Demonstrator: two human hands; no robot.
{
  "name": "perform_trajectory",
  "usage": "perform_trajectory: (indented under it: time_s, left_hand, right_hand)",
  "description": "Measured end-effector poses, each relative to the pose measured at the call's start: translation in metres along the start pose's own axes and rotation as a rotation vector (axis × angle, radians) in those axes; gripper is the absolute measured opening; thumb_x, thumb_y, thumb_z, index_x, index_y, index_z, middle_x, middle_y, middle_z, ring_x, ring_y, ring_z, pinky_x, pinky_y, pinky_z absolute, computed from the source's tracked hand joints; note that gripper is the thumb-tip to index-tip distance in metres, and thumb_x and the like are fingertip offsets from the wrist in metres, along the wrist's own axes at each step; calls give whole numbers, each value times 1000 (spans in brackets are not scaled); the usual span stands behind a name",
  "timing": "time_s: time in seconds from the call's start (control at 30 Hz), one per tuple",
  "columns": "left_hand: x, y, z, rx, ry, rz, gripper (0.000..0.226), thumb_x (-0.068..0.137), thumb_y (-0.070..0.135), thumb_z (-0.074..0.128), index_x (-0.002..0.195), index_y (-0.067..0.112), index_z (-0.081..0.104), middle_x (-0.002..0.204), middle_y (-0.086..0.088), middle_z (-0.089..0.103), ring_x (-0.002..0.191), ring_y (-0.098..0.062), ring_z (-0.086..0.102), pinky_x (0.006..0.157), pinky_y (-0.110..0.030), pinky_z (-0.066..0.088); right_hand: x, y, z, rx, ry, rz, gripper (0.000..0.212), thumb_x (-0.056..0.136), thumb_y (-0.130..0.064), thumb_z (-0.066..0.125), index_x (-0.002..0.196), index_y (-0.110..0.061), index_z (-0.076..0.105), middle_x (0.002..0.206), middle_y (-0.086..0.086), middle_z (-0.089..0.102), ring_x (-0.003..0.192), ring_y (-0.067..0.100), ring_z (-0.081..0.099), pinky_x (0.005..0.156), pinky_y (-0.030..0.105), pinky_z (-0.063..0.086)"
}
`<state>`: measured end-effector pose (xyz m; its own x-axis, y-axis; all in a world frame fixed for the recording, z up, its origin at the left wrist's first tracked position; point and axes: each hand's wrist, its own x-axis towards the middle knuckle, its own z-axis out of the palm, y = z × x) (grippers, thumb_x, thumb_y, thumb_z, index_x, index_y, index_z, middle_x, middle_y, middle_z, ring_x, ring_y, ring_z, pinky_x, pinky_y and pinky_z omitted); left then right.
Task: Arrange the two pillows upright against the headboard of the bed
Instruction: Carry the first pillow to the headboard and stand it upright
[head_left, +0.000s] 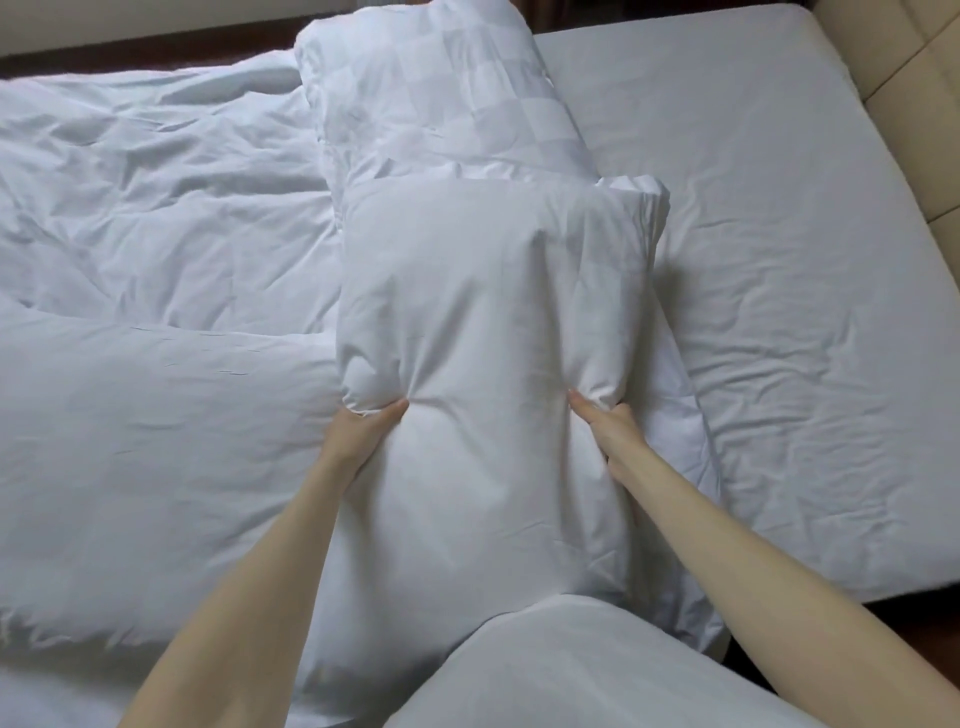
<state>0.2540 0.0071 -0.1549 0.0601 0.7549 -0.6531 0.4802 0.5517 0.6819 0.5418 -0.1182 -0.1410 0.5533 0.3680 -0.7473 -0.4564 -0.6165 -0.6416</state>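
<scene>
Plain white pillow (483, 332) at centre of view, lengthwise away from the camera, its far end lying over the near edge of a second pillow (441, 98). Both hands on it, one at each long side near the middle. Left hand (363, 431): grip closed on the left edge, thumb pressed into the top face, the other fingers tucked under and hidden; fabric puckers into a dimple at the thumb tip. Right hand (608, 421): grip closed on the right edge in the same way, thumb on top, fingers wrapped out of sight beneath; creases fan out from that pinch too. Bare forearms run in from the bottom corners. The pillow's near end is hidden behind a white-clad rise at the bottom edge, likely the person's own body or lap; cannot tell which. Second pillow beyond it, with a faint woven check pattern, slanting from upper left toward centre, its far end reaching the top edge of view. Both pillows lie on the bed, neither upright. Under the right side of the held pillow, a folded white layer shows, edge of the duvet or a sheet; cannot tell. Rumpled white duvet (156, 260) fills the left half, touching both pillows. To the right, bare fitted sheet (779, 260), lightly wrinkled. Cream padded headboard (914, 104) along the far right edge, well apart from both pillows. Dark floor strip at top left.
</scene>
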Motion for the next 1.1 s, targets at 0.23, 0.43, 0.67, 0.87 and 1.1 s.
perform_trajectory:
  time_s: [0.23,0.43,0.67,0.87,1.1]
  left_hand:
    - [0,-1,-7,-27,1,-16,47,57,49,83,93,19,78,95,4,78,94,-14,72,94,-44,54]
    - [-21,16,-14,-111,56,24,28,59,40,84,78,21,79,83,5,78,88,-14,73,87,-39,57]
    - [-50,65,-26,-163,51,144,23,61,38,82,73,19,80,79,0,78,81,-18,74,78,-34,57]
    - [-97,105,-6,-277,57,305,19,69,28,80,83,16,76,71,6,77,68,-10,73,54,-19,54]
    - [-151,141,58,-360,11,423,15,74,23,78,83,12,74,73,0,75,66,-13,71,58,-23,56]
  right_hand:
    - [0,-2,-10,34,-21,-68,38,74,-16,79,104,4,67,103,11,70,89,16,66,66,12,50]
    - [-11,-16,-14,55,-2,-173,20,72,-10,80,67,-13,61,73,-4,64,63,2,59,48,5,46]
    - [-34,-64,-22,26,-38,-349,13,76,-11,77,78,1,72,86,7,68,78,16,62,69,19,47]
    - [-56,-111,-70,17,4,-504,22,72,-17,81,57,-12,65,64,-3,69,71,18,62,67,24,49]
    - [-77,-150,-166,-93,25,-648,25,72,-30,81,64,-11,67,73,0,68,72,17,64,72,26,46]
